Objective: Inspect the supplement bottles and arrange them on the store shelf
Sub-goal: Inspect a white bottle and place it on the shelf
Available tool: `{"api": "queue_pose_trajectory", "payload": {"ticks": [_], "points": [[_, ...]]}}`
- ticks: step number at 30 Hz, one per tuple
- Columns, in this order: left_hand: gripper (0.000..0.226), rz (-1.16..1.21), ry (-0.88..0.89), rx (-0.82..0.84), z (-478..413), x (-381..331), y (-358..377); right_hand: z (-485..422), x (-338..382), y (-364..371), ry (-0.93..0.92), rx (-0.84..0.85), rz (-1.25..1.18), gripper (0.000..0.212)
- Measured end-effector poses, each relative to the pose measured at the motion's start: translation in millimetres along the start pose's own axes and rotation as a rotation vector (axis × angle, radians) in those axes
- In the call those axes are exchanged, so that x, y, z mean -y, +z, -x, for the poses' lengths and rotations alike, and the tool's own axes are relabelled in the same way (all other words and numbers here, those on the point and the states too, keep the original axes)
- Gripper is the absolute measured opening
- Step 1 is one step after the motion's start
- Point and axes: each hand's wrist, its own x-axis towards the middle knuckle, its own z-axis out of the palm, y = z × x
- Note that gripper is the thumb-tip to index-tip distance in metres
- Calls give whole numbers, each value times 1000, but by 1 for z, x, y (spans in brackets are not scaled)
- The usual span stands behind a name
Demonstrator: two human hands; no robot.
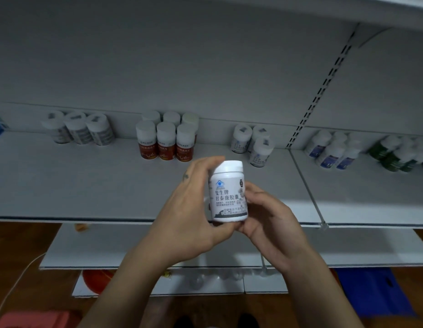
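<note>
We hold a white supplement bottle (229, 192) in both hands, in front of the store shelf (87, 185) and above its front edge. L hand (189, 209) wraps the bottle's left side, forefinger up by the cap, thumb under the base. R hand (269, 218) curls round the lower right side. Bottle is upright, long axis vertical, white cap up, printed label facing us. Contents can't be seen thru the opaque wall. Standing on the shelf behind, caps on: grey-label bottles (78, 130) at left, red-label bottles (166, 144) in two rows at centre, blue-logo bottles (253, 143) to their right. Past the divider: blue-label bottles (331, 152) and green bottles (392, 155).
</note>
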Motion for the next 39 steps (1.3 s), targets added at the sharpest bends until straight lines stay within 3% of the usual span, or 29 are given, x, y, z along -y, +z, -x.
{"api": "queue_pose_trajectory", "payload": {"ticks": [8, 12, 15, 22, 26, 30, 39], "points": [[108, 41, 42, 40, -4, -5, 1, 13, 6, 2, -104, 17, 90, 48], [98, 119, -3, 21, 5, -10, 8, 21, 6, 3, -160, -1, 91, 47], [93, 194, -26, 23, 9, -10, 13, 26, 8, 2, -180, -85, 131, 32], [76, 584, -150, 104, 15, -8, 16, 32, 12, -1, -209, -200, 233, 26], [73, 548, -143, 112, 15, -7, 15, 32, 11, 0, -229, -190, 250, 30], [60, 461, -102, 6, 11, -3, 12, 33, 8, -8, -317, -98, 313, 43], [58, 465, -53, -60, 9, 1, 14, 31, 6, -6, -429, 34, 354, 44]]}}
